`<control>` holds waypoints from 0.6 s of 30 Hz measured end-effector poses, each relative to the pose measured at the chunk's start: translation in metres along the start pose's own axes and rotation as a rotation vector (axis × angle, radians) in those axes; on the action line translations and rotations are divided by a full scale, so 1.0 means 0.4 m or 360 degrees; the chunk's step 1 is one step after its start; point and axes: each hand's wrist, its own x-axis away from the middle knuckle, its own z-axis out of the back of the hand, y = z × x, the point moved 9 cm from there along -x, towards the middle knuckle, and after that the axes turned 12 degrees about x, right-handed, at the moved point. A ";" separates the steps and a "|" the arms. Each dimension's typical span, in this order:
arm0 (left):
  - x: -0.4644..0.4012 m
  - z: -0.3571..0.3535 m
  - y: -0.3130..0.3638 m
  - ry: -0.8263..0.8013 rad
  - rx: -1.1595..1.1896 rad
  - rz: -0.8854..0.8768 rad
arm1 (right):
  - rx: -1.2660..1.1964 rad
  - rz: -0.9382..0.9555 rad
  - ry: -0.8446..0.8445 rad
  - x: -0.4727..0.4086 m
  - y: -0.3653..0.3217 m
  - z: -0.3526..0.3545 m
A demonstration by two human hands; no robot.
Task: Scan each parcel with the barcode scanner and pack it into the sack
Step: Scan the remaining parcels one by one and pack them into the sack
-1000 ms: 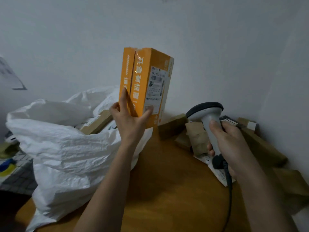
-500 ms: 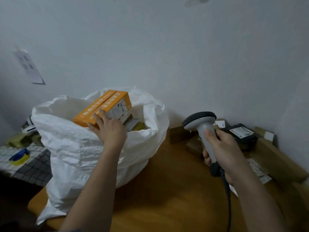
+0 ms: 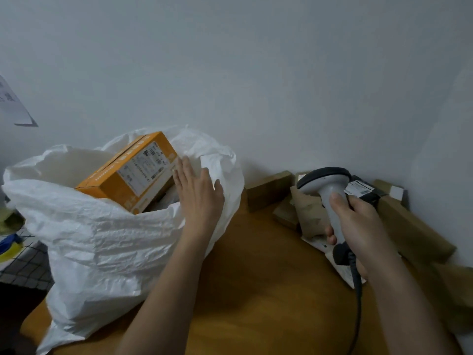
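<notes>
The tabletop (image 3: 256, 290) is brown wood and carries everything in reach; behind it stands a plain pale wall (image 3: 256, 73), with a sheet of paper (image 3: 12, 106) fixed to it far out beyond the left hand. Below that, off the tabletop edge, lies a dark checked cloth (image 3: 23, 267).

The left hand (image 3: 199, 196) is open and holds nothing, with fingers extended and close together. It is raised at the near rim of the white woven sack (image 3: 102, 239); whether the palm touches the rim cannot be determined. The sack stands on the tabletop on the outer side of the left hand, mouth open.

The orange parcel (image 3: 128, 175) lies tilted in the sack mouth, just beyond the left fingertips, with its printed shipping label (image 3: 146, 167) facing up.

The right hand (image 3: 358, 226) is closed around the grip of the grey barcode scanner (image 3: 330, 190), index finger forward on the handle. The scanner head points away from the body. Its dark cable (image 3: 357, 303) runs down along the forearm.

Beyond and around the right hand, brown cardboard parcels (image 3: 268, 190) and a black labelled parcel (image 3: 368, 190) lie against the wall.
</notes>
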 end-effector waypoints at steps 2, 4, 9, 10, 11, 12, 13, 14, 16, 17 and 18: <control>0.017 -0.054 0.049 -0.0060 0.0073 -0.0116 | 0.0017 -0.0025 0.0082 -0.018 0.025 0.036; 0.036 -0.116 0.096 -0.0152 0.0150 -0.0199 | 0.0027 -0.0065 0.0156 -0.037 0.056 0.075; 0.095 -0.305 0.221 -0.0449 0.0274 -0.0346 | 0.0028 -0.0179 0.0327 -0.093 0.151 0.183; 0.112 -0.348 0.248 -0.0515 0.0269 -0.0401 | 0.0028 -0.0201 0.0357 -0.105 0.172 0.204; 0.130 -0.395 0.272 -0.0599 0.0261 -0.0444 | 0.0032 -0.0226 0.0384 -0.118 0.194 0.224; 0.151 -0.446 0.293 -0.0710 0.0254 -0.0470 | 0.0042 -0.0256 0.0408 -0.130 0.217 0.244; 0.177 -0.501 0.312 -0.0839 0.0260 -0.0493 | 0.0057 -0.0284 0.0428 -0.142 0.241 0.264; 0.208 -0.557 0.331 -0.0977 0.0277 -0.0513 | 0.0071 -0.0309 0.0445 -0.155 0.265 0.282; 0.277 -0.664 0.363 -0.1261 0.0318 -0.0503 | 0.0097 -0.0352 0.0467 -0.181 0.313 0.314; 0.312 -0.715 0.376 -0.1391 0.0317 -0.0490 | 0.0121 -0.0370 0.0477 -0.194 0.336 0.328; 0.347 -0.766 0.388 -0.1507 0.0306 -0.0484 | 0.0143 -0.0389 0.0484 -0.208 0.359 0.340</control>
